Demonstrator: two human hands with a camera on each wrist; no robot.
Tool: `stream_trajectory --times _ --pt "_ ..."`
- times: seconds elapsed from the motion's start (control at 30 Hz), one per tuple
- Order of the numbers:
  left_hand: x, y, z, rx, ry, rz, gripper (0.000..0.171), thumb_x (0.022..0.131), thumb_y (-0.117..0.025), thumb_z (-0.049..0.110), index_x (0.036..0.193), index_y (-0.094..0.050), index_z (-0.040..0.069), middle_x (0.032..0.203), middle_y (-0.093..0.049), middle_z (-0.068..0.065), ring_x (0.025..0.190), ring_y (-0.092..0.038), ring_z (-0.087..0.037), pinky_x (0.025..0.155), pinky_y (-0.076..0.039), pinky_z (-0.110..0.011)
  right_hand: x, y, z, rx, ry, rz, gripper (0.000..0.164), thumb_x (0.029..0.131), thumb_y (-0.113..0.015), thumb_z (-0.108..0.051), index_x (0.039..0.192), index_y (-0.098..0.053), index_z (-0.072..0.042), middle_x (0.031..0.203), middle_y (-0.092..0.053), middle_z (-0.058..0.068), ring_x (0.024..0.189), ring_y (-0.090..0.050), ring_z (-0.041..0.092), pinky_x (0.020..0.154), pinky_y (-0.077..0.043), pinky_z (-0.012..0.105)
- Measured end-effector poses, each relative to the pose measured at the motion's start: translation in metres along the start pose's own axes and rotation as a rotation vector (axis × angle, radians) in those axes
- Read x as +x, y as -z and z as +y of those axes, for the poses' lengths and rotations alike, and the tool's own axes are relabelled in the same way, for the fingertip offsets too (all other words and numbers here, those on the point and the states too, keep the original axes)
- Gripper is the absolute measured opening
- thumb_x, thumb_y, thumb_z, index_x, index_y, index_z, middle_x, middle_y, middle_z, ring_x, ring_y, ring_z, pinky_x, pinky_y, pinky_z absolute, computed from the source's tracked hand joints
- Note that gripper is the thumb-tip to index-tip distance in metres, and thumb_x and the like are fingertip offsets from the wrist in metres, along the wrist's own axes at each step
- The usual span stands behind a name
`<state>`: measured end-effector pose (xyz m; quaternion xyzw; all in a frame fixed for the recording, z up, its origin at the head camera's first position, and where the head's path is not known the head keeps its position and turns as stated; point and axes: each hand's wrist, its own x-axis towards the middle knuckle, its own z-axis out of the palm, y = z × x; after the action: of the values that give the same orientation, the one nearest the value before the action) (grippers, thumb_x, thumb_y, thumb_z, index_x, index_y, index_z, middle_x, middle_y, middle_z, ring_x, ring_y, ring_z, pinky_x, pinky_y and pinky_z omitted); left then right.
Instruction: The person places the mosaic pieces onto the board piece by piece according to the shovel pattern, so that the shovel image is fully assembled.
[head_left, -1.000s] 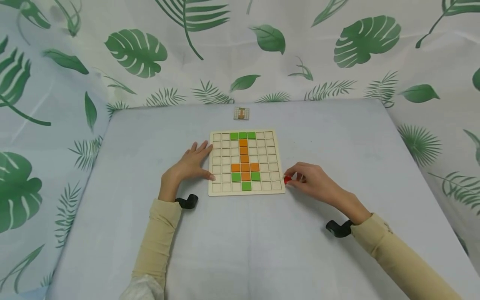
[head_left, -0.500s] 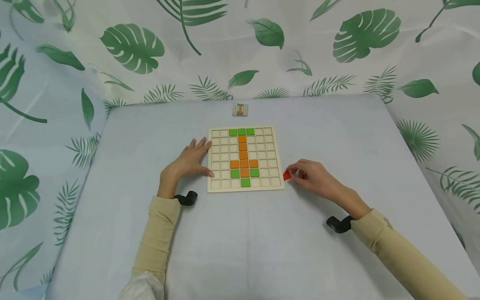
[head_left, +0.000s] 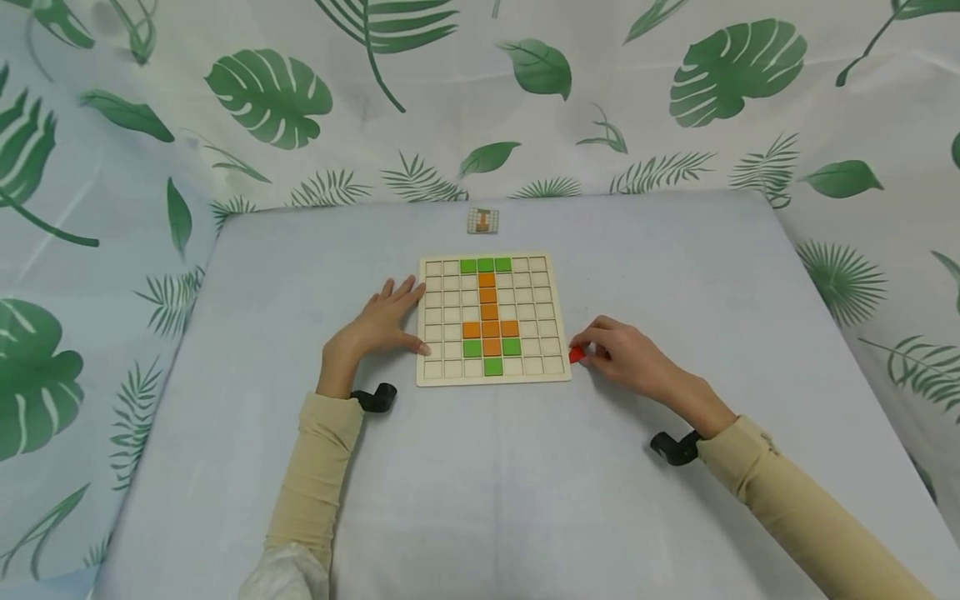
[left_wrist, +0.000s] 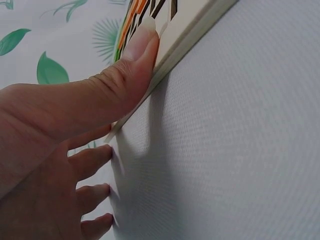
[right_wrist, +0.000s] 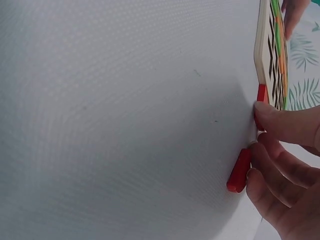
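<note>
A pale wooden grid board [head_left: 538, 323] lies on the table, with green tiles [head_left: 492, 367] and orange tiles [head_left: 489, 312] in some squares. My left hand [head_left: 375, 323] lies at its left edge, fingers spread and thumb on the rim. Just off the lower right edge of the board, my right hand [head_left: 626, 354] pinches a small red tile [right_wrist: 261, 94] between thumb and fingers. A second red tile [right_wrist: 240, 171] shows in the right wrist view, against the fingertips lower in that hand. The fingers partly hide the pinched tile.
A small pattern card [head_left: 482, 221] with a grid picture lies behind the board. The table [head_left: 450, 483] has a pale cloth cover. A leaf-printed cloth [head_left: 420, 75] hangs along the back and sides. Black wrist cameras [head_left: 378, 398] sit near both cuffs.
The red at my right fingertips tilted to show a broad face half a second ago, and now appears narrower. My left hand keeps its place on the board; no tile on the grid has moved.
</note>
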<state>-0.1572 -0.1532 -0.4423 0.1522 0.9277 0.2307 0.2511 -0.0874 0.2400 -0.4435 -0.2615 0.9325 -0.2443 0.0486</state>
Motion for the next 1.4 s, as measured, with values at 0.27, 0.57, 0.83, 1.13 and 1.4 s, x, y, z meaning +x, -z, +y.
stream_trajectory --times 0.27,0.57,0.83,1.13,1.4 --pt "0.0 0.001 -0.002 -0.011 -0.009 0.003 0.113 0.083 -0.086 0.036 0.167 -0.014 0.012 0.174 0.0 -0.011 0.159 0.012 -0.038 0.13 0.003 -0.055 0.002 0.001 -0.002 0.026 -0.066 -0.026 0.022 0.085 -0.075 0.008 0.104 -0.069 -0.001 0.097 -0.069 0.008 0.079 -0.059 0.016 0.068 -0.053 0.029" --pt "-0.001 0.001 -0.001 -0.013 -0.015 0.002 0.113 0.083 -0.086 0.036 0.166 -0.014 0.011 0.174 0.0 -0.012 0.159 0.011 -0.038 0.13 0.002 -0.056 0.002 0.001 -0.002 0.08 -0.069 -0.043 0.02 0.086 -0.075 0.007 0.103 -0.069 -0.002 0.093 -0.072 0.005 0.081 -0.062 0.016 0.072 -0.056 0.031" --pt "-0.002 0.001 -0.001 -0.009 -0.016 -0.001 0.113 0.084 -0.086 0.036 0.166 -0.013 0.011 0.174 0.0 -0.011 0.159 0.012 -0.038 0.13 0.002 -0.055 0.006 0.001 -0.005 0.127 0.001 0.019 0.024 0.085 -0.075 0.009 0.105 -0.071 -0.003 0.098 -0.073 0.005 0.086 -0.066 0.017 0.072 -0.057 0.03" --pt "-0.003 0.002 -0.002 -0.01 -0.016 -0.001 0.112 0.085 -0.085 0.036 0.166 -0.013 0.011 0.174 0.0 -0.012 0.159 0.012 -0.038 0.13 0.002 -0.055 0.018 0.0 -0.012 0.207 0.046 0.025 0.026 0.087 -0.075 0.008 0.111 -0.074 -0.002 0.1 -0.071 0.004 0.089 -0.071 0.018 0.081 -0.063 0.036" --pt "-0.004 0.003 -0.001 -0.021 -0.025 -0.002 0.112 0.084 -0.085 0.036 0.166 -0.013 0.011 0.174 0.0 -0.012 0.159 0.012 -0.038 0.13 0.003 -0.054 0.03 -0.008 -0.02 0.225 0.051 0.006 0.036 0.089 -0.075 0.004 0.124 -0.067 0.0 0.1 -0.071 0.007 0.089 -0.071 0.021 0.083 -0.063 0.039"
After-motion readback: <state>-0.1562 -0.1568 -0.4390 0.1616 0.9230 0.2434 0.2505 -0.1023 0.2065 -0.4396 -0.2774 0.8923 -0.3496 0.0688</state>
